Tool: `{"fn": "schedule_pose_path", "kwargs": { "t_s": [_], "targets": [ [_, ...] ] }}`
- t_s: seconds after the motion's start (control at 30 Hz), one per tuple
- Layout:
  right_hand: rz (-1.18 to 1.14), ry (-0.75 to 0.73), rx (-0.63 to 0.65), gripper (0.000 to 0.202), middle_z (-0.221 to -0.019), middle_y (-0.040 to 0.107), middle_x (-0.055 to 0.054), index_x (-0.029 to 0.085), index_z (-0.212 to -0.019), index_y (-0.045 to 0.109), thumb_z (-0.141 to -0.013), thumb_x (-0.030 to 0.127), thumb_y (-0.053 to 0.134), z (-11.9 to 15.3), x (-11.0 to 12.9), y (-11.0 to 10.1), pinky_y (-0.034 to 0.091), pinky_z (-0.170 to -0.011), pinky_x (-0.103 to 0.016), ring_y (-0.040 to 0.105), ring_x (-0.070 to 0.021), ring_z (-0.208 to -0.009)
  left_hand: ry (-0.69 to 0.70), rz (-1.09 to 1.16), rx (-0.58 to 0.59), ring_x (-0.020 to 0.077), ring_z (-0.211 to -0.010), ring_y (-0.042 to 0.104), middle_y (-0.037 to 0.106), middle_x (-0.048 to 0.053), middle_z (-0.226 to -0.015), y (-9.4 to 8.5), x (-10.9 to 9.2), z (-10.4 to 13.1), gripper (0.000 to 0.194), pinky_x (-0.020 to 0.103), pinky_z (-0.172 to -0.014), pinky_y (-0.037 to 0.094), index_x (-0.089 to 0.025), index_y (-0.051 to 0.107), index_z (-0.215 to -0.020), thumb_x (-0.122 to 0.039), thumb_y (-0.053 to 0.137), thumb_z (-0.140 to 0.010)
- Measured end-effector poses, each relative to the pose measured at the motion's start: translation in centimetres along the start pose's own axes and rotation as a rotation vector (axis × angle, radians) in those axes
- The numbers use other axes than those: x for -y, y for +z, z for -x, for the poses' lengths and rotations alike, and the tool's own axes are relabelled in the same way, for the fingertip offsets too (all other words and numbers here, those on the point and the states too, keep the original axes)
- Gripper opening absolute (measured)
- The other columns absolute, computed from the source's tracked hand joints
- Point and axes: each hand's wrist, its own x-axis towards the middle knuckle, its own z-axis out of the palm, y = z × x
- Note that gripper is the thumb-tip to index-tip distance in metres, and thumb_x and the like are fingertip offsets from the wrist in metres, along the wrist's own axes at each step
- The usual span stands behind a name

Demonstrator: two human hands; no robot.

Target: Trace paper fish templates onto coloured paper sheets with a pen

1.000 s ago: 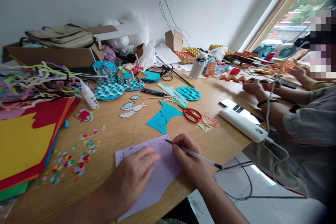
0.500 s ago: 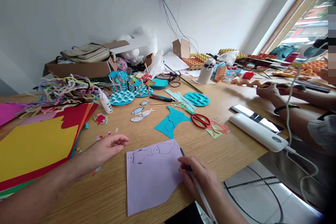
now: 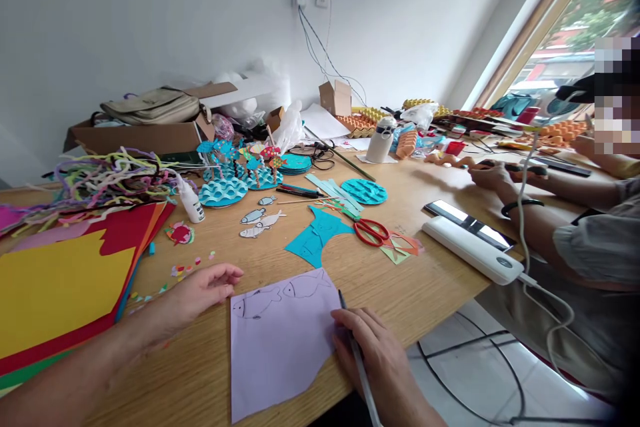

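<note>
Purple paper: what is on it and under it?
The purple paper bears two drawn fish; the right hand, holding a pen, overlaps its right edge. The wooden table shows around it; whatever lies directly beneath is covered.

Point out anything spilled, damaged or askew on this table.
Paper bits lie scattered loose beside the left hand, so they look spilled. The purple paper has an uneven, curving lower right edge, unlike its straight left side, as if cut into. The pipe cleaners lie in a tangled heap.
</note>
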Motion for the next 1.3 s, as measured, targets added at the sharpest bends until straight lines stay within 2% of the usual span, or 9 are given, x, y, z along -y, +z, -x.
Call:
{"fn": "schedule_pose_path", "kwargs": {
  "t_s": [0.13,0.3,0.47,0.6,0.83,0.93,1.03,1.13,1.3],
  "targets": [
    [-0.005,-0.001,0.0,0.021,-0.08,0.064,-0.006,0.019,-0.104,0.051,-0.086,0.01,0.047,0.1,-0.2,0.1,0.05,-0.058,-0.029,0.06,-0.0182,-0.068,-0.023,0.135,0.051,0.0236,-0.107,0.056,0.058,0.008,-0.118,0.1,0.5,0.1,0.043,0.035,-0.092,0.046,-0.019,0.062,-0.104,-0.044,0.069,-0.069],
    [0.022,0.009,-0.002,0.02,-0.08,0.064,-0.006,0.018,-0.103,0.053,-0.085,0.01,0.048,0.1,-0.1,0.2,0.049,-0.058,-0.029,0.059,-0.0181,-0.067,-0.026,0.24,0.039,0.0247,-0.109,0.055,0.058,0.008,-0.112,0.5,0.4,0.4,0.04,0.038,-0.091,0.047,-0.019,0.061,-0.103,-0.047,0.065,-0.075],
    [0.022,0.015,-0.02,0.019,-0.079,0.065,-0.006,0.019,-0.101,0.053,-0.085,0.01,0.048,0.1,0.1,0.1,0.049,-0.058,-0.028,0.06,-0.0177,-0.067,-0.054,0.289,0.037,0.0259,-0.109,0.056,0.057,0.009,-0.115,0.7,0.4,0.5,0.048,0.037,-0.087,0.049,-0.019,0.057,-0.106,-0.051,0.067,-0.072],
    [0.014,0.026,-0.013,0.019,-0.079,0.064,-0.005,0.018,-0.101,0.053,-0.085,0.009,0.048,0.1,0.1,0.2,0.049,-0.058,-0.029,0.059,-0.0182,-0.067,-0.107,0.337,0.115,0.0259,-0.104,0.059,0.064,0.009,-0.108,0.8,0.5,0.7,0.058,0.038,-0.087,0.048,-0.02,0.052,-0.112,-0.056,0.068,-0.07],
    [0.014,0.034,-0.004,0.02,-0.08,0.064,-0.006,0.019,-0.101,0.052,-0.084,0.008,0.048,0.0,0.2,0.1,0.048,-0.057,-0.029,0.059,-0.0187,-0.068,-0.15,0.378,0.148,0.0277,-0.101,0.061,0.067,0.008,-0.103,1.2,0.0,1.8,0.073,0.038,-0.085,0.049,-0.02,0.055,-0.105,-0.069,0.072,-0.053],
    [0.009,0.026,-0.005,0.021,-0.08,0.065,-0.006,0.019,-0.102,0.052,-0.085,0.008,0.047,0.0,0.2,0.1,0.049,-0.058,-0.029,0.059,-0.0184,-0.068,-0.141,0.372,0.213,0.0272,-0.099,0.062,0.067,0.007,-0.104,1.5,0.1,2.2,0.059,0.038,-0.084,0.05,-0.022,0.059,-0.099,-0.066,0.07,-0.061],
    [0.011,0.016,-0.02,0.02,-0.08,0.065,-0.005,0.019,-0.102,0.052,-0.085,0.008,0.047,0.0,0.2,0.2,0.049,-0.058,-0.028,0.059,-0.0179,-0.067,-0.124,0.398,0.299,0.0267,-0.102,0.06,0.065,0.006,-0.11,1.9,0.4,2.5,0.045,0.038,-0.085,0.05,-0.024,0.06,-0.104,-0.057,0.063,-0.074],
    [0.017,0.013,-0.023,0.02,-0.08,0.065,-0.005,0.019,-0.101,0.052,-0.085,0.008,0.046,0.0,0.1,0.4,0.049,-0.058,-0.028,0.059,-0.0179,-0.067,-0.133,0.409,0.338,0.0278,-0.104,0.059,0.064,0.006,-0.113,2.6,0.8,2.7,0.049,0.039,-0.084,0.05,-0.025,0.056,-0.116,-0.052,0.064,-0.076],
    [-0.003,-0.014,-0.046,0.023,-0.079,0.063,-0.005,0.018,-0.102,0.052,-0.084,0.005,0.046,0.2,-0.2,0.7,0.048,-0.057,-0.027,0.058,-0.0171,-0.066,-0.096,0.408,0.345,0.0298,-0.096,0.061,0.067,0.007,-0.106,4.1,1.7,3.0,0.062,0.036,-0.077,0.051,-0.022,0.053,-0.121,-0.051,0.07,-0.069]
  ]
}}
